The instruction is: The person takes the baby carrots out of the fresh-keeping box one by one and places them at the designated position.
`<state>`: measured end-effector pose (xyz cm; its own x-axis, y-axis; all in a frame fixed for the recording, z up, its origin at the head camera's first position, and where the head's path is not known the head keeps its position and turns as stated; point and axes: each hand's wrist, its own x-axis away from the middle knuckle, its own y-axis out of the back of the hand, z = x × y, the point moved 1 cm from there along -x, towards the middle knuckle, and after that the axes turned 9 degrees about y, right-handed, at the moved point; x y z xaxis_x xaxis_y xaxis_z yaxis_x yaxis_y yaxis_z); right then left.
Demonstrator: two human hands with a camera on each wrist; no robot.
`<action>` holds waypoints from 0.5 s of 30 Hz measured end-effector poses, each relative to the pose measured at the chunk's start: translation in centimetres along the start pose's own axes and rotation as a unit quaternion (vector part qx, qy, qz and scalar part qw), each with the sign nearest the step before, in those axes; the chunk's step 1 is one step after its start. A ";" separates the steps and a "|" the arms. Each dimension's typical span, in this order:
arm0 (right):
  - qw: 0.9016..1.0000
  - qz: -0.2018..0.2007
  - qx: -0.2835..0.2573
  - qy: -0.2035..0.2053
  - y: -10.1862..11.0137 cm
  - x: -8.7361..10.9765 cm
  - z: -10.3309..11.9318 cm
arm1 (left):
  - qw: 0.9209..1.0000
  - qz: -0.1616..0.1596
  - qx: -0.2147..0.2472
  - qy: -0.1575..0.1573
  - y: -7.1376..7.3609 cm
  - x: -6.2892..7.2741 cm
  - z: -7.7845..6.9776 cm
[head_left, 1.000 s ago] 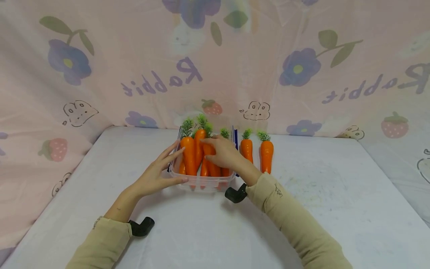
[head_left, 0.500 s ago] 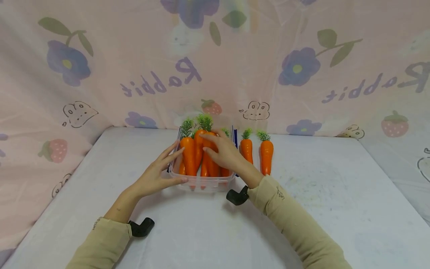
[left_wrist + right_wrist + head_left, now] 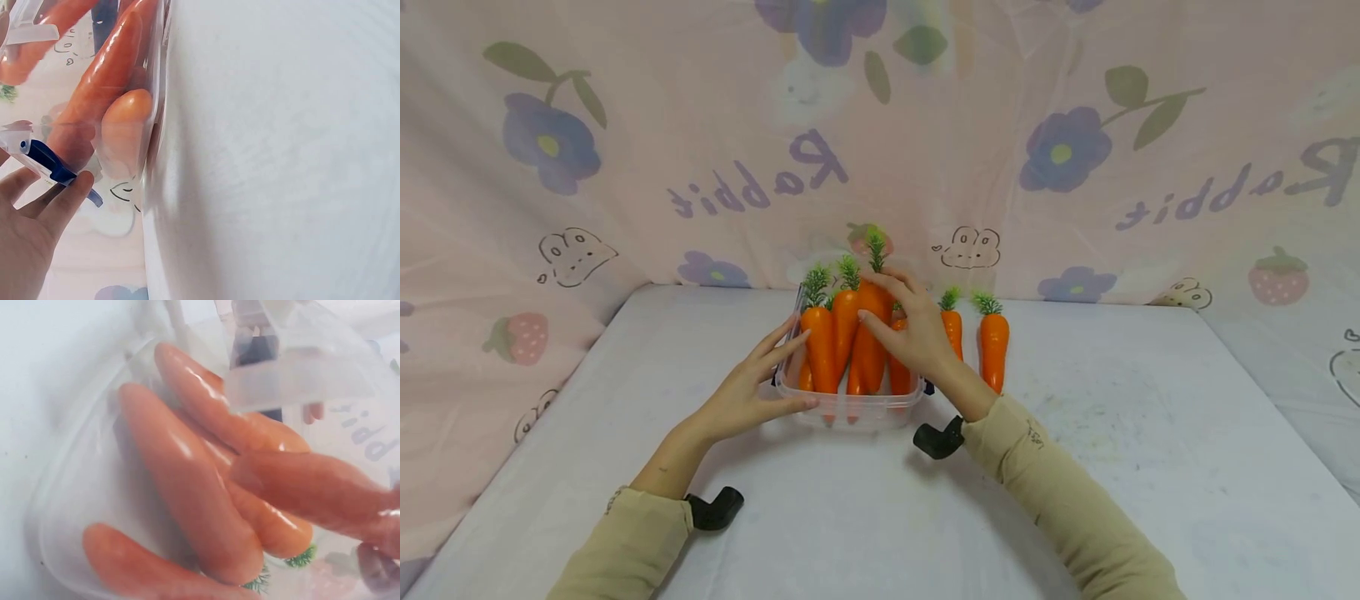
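A clear plastic box (image 3: 850,408) with blue latches holds several orange toy carrots with green tops. My right hand (image 3: 917,325) pinches one carrot (image 3: 872,354) near its top, thumb in front and fingers behind. That carrot stands taller than the others, with its tip down inside the box. My left hand (image 3: 748,392) rests against the box's left front corner, fingers spread along the side and thumb at the front rim. In the left wrist view its fingers touch a blue latch (image 3: 50,162). More carrots (image 3: 187,487) lie slanted in the right wrist view.
Two more carrots lie on the white table (image 3: 1075,467) right of the box: a near one (image 3: 953,332) partly behind my right hand, and a farther one (image 3: 994,350). A printed cloth (image 3: 925,150) hangs behind the table. Black camera mounts (image 3: 715,508) stick out at both wrists.
My right hand has raised one carrot in the box, so its green top now stands above the rest. The hand has shifted slightly right. My left hand stays at the box.
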<state>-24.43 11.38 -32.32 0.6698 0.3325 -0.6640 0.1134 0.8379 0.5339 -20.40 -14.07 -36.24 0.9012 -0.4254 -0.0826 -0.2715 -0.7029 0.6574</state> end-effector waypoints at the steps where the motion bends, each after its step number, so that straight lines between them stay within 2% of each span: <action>1: 1.000 -0.013 -0.003 0.008 0.1 -0.1 0.0 | 1.000 0.000 0.000 0.000 0.0 0.0 0.0; 8: 0.996 -0.074 0.001 0.042 1.4 -0.5 0.2 | 1.000 -0.002 -0.003 0.000 0.0 0.1 0.0; 15: 0.996 -0.084 0.011 0.013 3.1 -0.8 0.0 | 1.000 -0.001 -0.002 -0.001 0.0 0.0 0.0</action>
<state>-24.63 13.74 -30.13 0.6215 0.2002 -0.7574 0.2382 0.8727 0.4262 -20.40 -14.08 -36.25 0.9008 -0.4256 -0.0862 -0.2681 -0.7013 0.6605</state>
